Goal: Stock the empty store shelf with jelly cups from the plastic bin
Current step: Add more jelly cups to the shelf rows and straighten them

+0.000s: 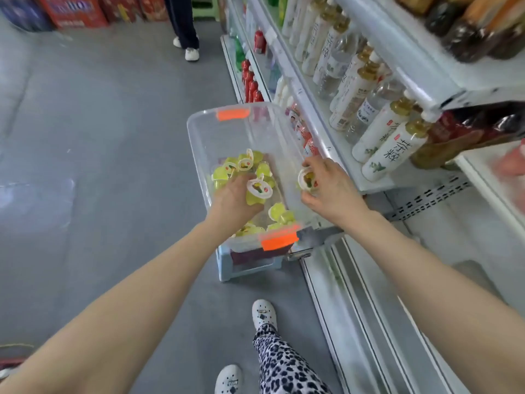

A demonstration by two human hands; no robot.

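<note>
the left hand (235, 199) is down inside the clear plastic bin (199, 143), its fingers curled round a yellow jelly cup (258, 191) with the white lid facing up. the right hand (332, 186) is at the bin's right wall, fingers and thumb pinching a second jelly cup (307, 179) that is tipped on its side. more loose jelly cups (241, 166) lie scattered over the bin's bottom, some at the far end and some by the near orange latch (279, 240). the bin sits on a pale blue stool (244, 270), pushed up against the shelving. just right of the right hand, a row of white bottles (393, 150) with gold caps stands on the shelf, and nearer than these is a bare shelf (454, 234) with a perforated strip behind it. red bottles (250, 81) fill a lower tier beyond the bin. below are leopard-print trousers (284, 362) and white clogs (264, 311) on the grey floor (99, 137). another person's legs (184, 24) stand farther up the aisle.
</note>
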